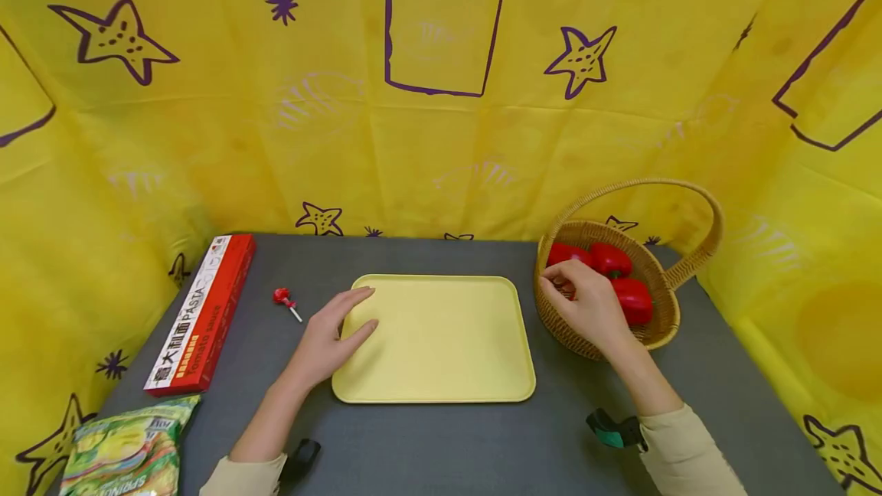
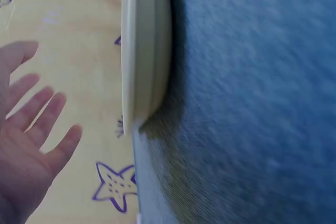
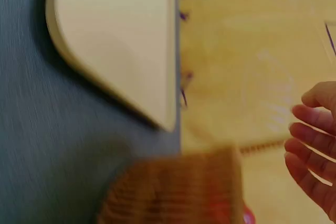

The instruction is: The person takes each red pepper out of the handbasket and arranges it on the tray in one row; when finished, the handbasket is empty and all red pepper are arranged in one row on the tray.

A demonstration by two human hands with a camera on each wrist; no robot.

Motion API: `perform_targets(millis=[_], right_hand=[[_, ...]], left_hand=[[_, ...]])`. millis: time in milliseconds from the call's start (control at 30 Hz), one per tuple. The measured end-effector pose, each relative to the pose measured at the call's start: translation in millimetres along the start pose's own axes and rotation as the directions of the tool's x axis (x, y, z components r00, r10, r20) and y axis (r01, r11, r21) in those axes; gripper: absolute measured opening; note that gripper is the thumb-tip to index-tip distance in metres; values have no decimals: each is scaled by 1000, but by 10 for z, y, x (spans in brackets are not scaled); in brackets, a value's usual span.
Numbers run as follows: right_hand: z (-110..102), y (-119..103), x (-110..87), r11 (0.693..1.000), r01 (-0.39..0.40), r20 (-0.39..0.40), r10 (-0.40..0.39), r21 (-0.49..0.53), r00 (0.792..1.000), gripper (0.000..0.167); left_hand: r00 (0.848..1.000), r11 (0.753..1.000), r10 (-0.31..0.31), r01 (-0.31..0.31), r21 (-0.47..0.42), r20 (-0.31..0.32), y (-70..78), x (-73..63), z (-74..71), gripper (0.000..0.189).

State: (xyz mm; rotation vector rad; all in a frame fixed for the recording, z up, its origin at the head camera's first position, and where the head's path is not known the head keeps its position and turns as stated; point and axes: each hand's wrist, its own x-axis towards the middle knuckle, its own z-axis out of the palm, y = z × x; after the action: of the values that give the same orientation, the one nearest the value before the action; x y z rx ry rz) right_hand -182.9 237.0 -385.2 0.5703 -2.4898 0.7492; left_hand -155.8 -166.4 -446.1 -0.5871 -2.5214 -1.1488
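A pale yellow tray (image 1: 441, 339) lies flat in the middle of the grey table. Over its left edge hovers my left hand (image 1: 332, 337), thumb and fingers spread apart with nothing between them; the left wrist view shows the same hand (image 2: 31, 140) beside the tray's rim (image 2: 149, 40). To the right stands a wicker basket (image 1: 566, 334) with a tall arched handle, holding red bell peppers (image 1: 632, 301). My right hand (image 1: 591, 303) is above the basket's near left side, fingers loosely bent and empty, partly hiding the peppers. In the right wrist view its fingers (image 3: 310, 140) hang relaxed.
Left of the tray lies a red lollipop (image 1: 283, 297) on a white stick. Farther left is a long red and white pasta box (image 1: 201, 316), with a green and yellow packet (image 1: 127, 450) at the near left corner. A yellow patterned cloth (image 1: 441, 159) walls the table's back and sides.
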Motion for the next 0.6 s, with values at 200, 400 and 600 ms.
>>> perform_targets(millis=[200, 400, 600], right_hand=[[-330, 269, 12, 997, -47, 102, 54, -69, 993, 8], [-453, 407, 37, 993, -34, 399, 77, -112, 914, 26], [-465, 473, 15, 994, -18, 581, 76, -106, 810, 38]], left_hand=[[988, 996, -78, 84, -37, 136, -99, -132, -32, 63], [954, 983, -161, 177, -41, 254, -160, -216, -23, 88], [915, 969, -203, 239, -64, 350, -200, -283, 1, 108]])
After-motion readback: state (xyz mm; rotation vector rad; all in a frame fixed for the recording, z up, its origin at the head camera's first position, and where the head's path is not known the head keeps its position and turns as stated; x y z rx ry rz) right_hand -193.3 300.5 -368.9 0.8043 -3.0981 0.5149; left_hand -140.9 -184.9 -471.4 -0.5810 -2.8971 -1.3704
